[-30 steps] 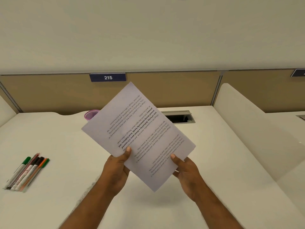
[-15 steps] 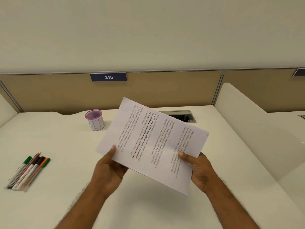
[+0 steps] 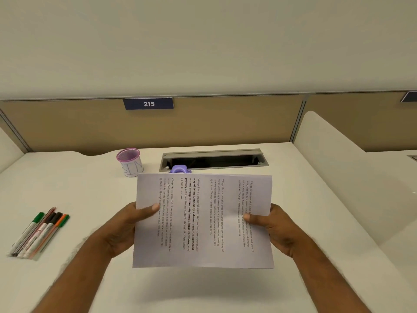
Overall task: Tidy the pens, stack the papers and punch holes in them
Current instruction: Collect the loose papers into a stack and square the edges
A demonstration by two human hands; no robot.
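Note:
The printed papers (image 3: 203,222) hang in the air above the desk's middle, long edges level, text running sideways. My left hand (image 3: 121,229) grips their left edge, thumb on top. My right hand (image 3: 277,231) grips their right edge the same way. A purple hole punch (image 3: 179,169) peeks out just behind the papers' top edge; most of it is hidden. Several pens and markers (image 3: 38,233) lie side by side on the desk at the left. A pink mesh pen cup (image 3: 129,162) stands upright at the back, left of the punch.
The white desk (image 3: 79,199) ends at a tan partition with a "215" label (image 3: 148,103). An open grey cable slot (image 3: 214,159) sits at the back centre. A white curved divider (image 3: 343,177) rises on the right.
The papers have turned clockwise from a tilted diagonal to a level, sideways position. Both hands have spread apart to the sheets' two side edges. The hole punch now shows behind them.

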